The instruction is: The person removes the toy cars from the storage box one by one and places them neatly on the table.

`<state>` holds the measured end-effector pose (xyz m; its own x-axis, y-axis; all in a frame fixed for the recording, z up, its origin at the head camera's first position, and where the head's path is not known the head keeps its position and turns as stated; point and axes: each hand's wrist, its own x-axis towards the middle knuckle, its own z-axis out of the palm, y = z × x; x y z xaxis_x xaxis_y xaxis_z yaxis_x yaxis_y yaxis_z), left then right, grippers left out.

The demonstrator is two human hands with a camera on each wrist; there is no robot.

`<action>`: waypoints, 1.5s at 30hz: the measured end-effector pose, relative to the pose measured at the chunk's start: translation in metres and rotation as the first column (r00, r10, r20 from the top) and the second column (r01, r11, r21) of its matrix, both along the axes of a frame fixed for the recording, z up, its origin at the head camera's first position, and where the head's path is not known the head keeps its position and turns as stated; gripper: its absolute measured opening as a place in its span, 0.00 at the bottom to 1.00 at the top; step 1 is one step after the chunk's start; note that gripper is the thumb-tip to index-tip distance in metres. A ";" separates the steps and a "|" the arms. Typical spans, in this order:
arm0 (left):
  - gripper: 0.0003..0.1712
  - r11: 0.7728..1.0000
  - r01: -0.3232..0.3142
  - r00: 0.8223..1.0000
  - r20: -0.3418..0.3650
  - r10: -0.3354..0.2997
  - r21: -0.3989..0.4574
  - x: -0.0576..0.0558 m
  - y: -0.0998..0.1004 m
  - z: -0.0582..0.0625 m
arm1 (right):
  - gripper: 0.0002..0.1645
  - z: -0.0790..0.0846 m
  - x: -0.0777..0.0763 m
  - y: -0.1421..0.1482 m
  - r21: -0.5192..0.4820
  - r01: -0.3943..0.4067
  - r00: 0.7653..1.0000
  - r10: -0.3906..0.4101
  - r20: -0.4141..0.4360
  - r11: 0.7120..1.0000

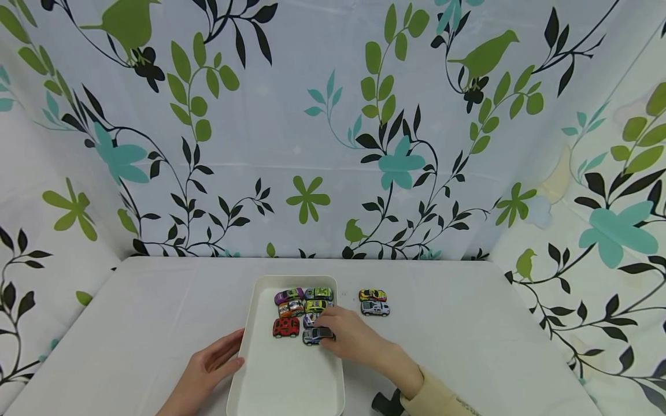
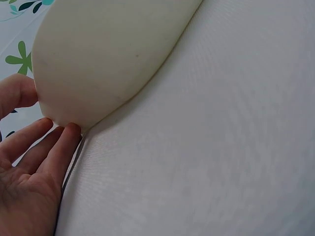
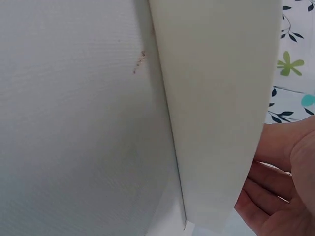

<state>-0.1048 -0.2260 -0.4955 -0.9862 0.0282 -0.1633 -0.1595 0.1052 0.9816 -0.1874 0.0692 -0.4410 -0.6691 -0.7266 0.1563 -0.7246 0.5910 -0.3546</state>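
A cream tray (image 1: 286, 381) lies on the table, with several small toy cars near its far end. My right hand (image 1: 359, 338) reaches over the tray's right rim and pinches a dark grey toy car (image 1: 314, 335). A white patterned car (image 1: 310, 319) beyond it is partly covered by those fingers. Left of the grey car sits a red car (image 1: 286, 327). In the right wrist view, the tray wall (image 3: 216, 98) hides the fingertips. My left hand (image 1: 210, 367) rests its fingertips and thumb against the tray's left outer side, also seen in the left wrist view.
Farther up the tray are a purple car (image 1: 288, 296), a green car (image 1: 318, 294), an orange car (image 1: 291, 308) and a yellow car (image 1: 316, 306). Right of the tray, a yellow-red car (image 1: 372, 295) and a white-grey car (image 1: 374, 308) stand on the table (image 1: 442, 346). Patterned cloth (image 1: 333, 133) hangs behind.
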 end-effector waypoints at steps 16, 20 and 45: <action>0.34 1.000 0.004 1.000 -0.015 -0.004 -0.013 0.000 0.000 -0.001 | 0.15 -0.008 0.000 -0.001 -0.005 -0.012 1.000 0.012 -0.014 1.000; 0.34 1.000 0.006 1.000 -0.010 -0.006 -0.018 0.000 0.000 -0.001 | 0.15 -0.010 -0.001 -0.001 0.005 -0.019 1.000 0.019 -0.013 1.000; 0.34 1.000 -0.003 1.000 0.000 0.003 -0.012 -0.001 -0.001 -0.002 | 0.16 -0.006 0.004 0.004 -0.067 -0.040 0.999 0.038 -0.027 0.997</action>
